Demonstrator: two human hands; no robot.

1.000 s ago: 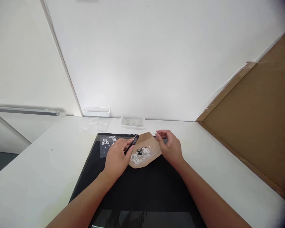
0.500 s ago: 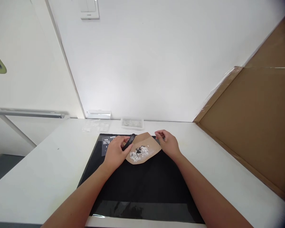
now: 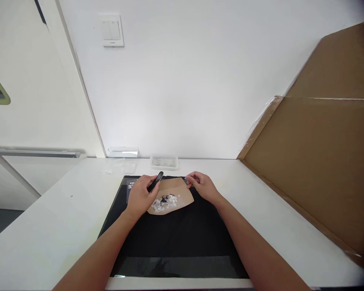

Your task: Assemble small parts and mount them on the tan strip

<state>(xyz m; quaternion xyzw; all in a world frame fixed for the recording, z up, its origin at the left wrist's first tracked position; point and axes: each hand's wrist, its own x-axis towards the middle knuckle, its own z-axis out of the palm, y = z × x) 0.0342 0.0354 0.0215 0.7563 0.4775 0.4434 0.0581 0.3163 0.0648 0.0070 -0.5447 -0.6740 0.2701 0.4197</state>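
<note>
My left hand [image 3: 141,194] is closed around a small black tool [image 3: 155,182], over the left side of a brown paper tray [image 3: 182,197]. On the paper lies a loose pile of small white pieces [image 3: 170,200] with some black bits among them. My right hand [image 3: 202,185] is at the paper's upper right edge, its thumb and fingertips pinched together; anything between them is too small to make out. Beneath the paper is a black mat [image 3: 182,238]. A dark sheet with white squares [image 3: 131,185] shows partly behind my left hand.
A clear shallow box [image 3: 164,163] stands near the wall, with clear plastic bags [image 3: 119,166] and a clear plastic holder [image 3: 123,152] to its left. Brown cardboard [image 3: 315,161] leans along the right side of the white table [image 3: 57,226].
The view has tilted up and shifted, so the scene sits lower and further left. My right hand is now nearer the paper's top corner. My left hand still holds the black tool.
</note>
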